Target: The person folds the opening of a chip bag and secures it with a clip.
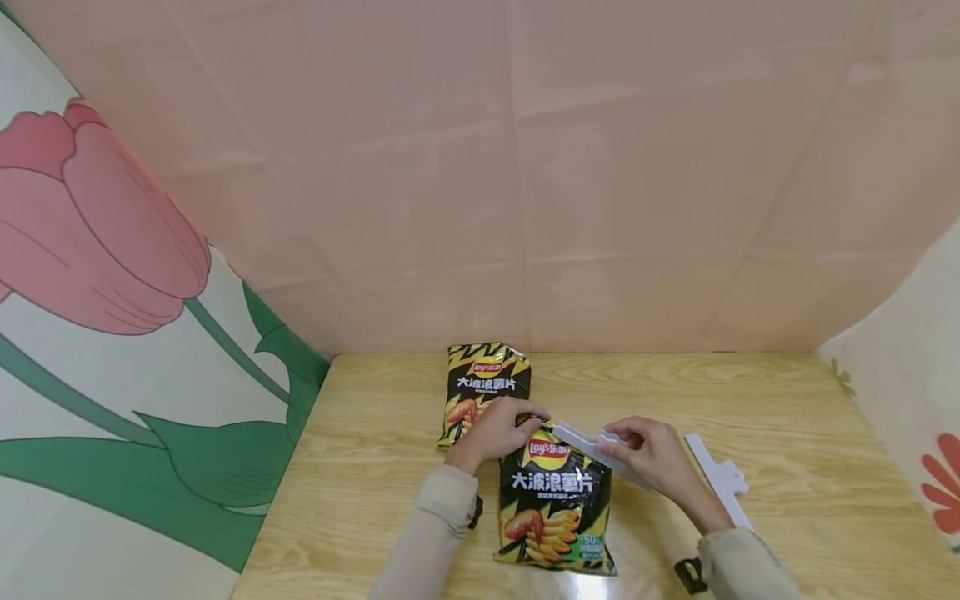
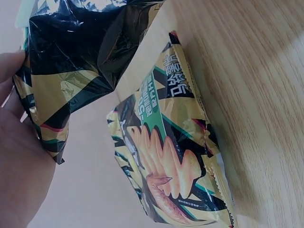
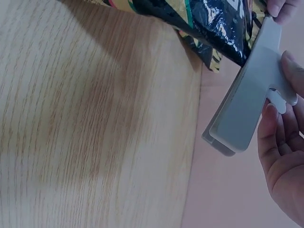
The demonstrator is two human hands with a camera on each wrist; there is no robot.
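– Holding what in the right grip [image 1: 651,450]?
– Pinching a white clip [image 3: 244,90] by its handle, against the top edge of the front chip bag [image 1: 555,500].
– And with the left grip [image 1: 498,429]?
– Grasping that bag near its top corner.
– Held where?
– Over the worktop [image 1: 375,467], in front of a second bag [image 1: 489,379], left of a second clip [image 1: 723,481].

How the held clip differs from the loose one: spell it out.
The held clip is pinched in the right hand; the loose clip is unheld. The held clip is at the top edge of the front chip bag; the loose clip lies on the table, apart from that bag. Both are whitish, with a long straight bar.
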